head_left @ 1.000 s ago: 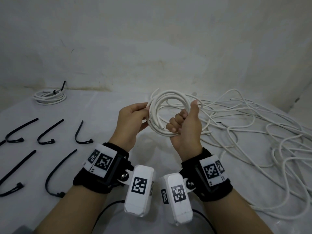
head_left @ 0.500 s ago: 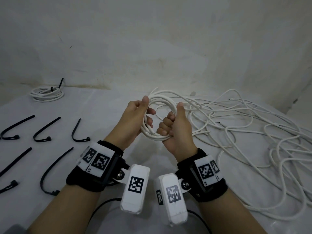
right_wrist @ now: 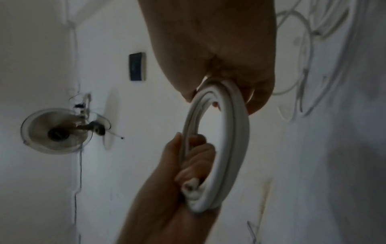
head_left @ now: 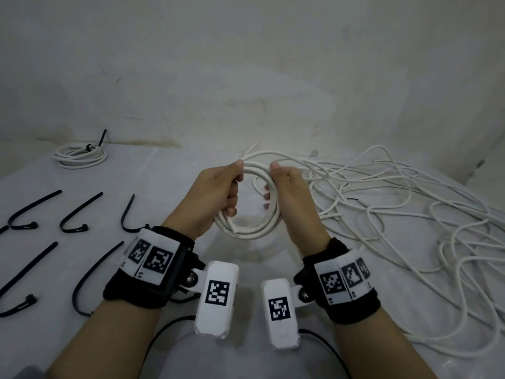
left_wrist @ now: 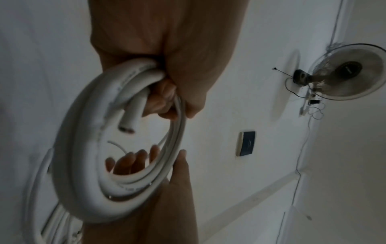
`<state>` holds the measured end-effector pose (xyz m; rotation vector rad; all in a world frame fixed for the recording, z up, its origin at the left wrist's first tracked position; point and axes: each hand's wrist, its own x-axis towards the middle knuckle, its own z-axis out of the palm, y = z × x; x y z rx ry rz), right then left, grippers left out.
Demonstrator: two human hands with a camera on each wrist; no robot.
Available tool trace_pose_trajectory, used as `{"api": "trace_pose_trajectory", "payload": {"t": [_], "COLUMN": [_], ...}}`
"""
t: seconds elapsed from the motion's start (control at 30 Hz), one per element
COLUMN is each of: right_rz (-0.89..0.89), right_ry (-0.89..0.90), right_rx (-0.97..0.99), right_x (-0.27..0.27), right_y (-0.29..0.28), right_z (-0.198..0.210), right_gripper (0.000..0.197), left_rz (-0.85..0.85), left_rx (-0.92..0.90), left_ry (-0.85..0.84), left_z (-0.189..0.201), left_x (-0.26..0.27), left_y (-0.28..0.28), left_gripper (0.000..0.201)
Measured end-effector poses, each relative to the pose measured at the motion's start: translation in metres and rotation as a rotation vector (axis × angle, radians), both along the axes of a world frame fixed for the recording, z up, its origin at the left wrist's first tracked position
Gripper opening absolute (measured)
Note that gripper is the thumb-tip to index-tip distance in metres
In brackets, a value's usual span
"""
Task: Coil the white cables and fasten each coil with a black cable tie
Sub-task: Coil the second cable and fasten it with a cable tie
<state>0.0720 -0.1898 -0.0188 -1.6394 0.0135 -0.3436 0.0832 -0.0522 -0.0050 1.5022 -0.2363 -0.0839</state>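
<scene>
Head view: both hands hold one white cable coil (head_left: 247, 231) up above the surface (head_left: 169, 170). The left hand (head_left: 216, 192) curls its fingers round the coil's left side. The right hand (head_left: 289, 192) curls round its right side. Loose white cable (head_left: 410, 209) lies tangled on the right. Black cable ties (head_left: 79, 214) lie on the left. A tied coil (head_left: 79, 155) sits far back left.

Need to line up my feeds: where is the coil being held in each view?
Head: coil centre, between left hand and right hand.
Left wrist: coil left of centre, gripped at top.
Right wrist: coil right of centre, gripped at top.
Shared landmark: the cut cable end at the left hand's fingers.
</scene>
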Motion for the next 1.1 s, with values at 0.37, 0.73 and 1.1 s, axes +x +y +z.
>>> {"api": "trace_pose_trajectory", "payload": {"t": [0.37,0.73,1.1], "right_rz": [-0.077,0.078,0.092], "right_ry": [-0.379,-0.457,-0.491], "right_rx": [-0.831,-0.710,-0.703], "right_x": [0.042,0.009,0.001], "right_y": [-0.061,-0.064,-0.028], "right_z": [0.024,0.045,0.033], "right_gripper": [0.010,0.009,0.027], "left_rz": [-0.071,0.172,0.234], "left_rx": [0.086,-0.257,-0.534], "left_ry": [-0.121,-0.226,-0.191], "left_z": [0.004,0.002,0.004], "left_x": [-0.004,-0.002,-0.003], "left_y": [0.001,-0.004,-0.010], "left_gripper": [0.030,0.032,0.035]}}
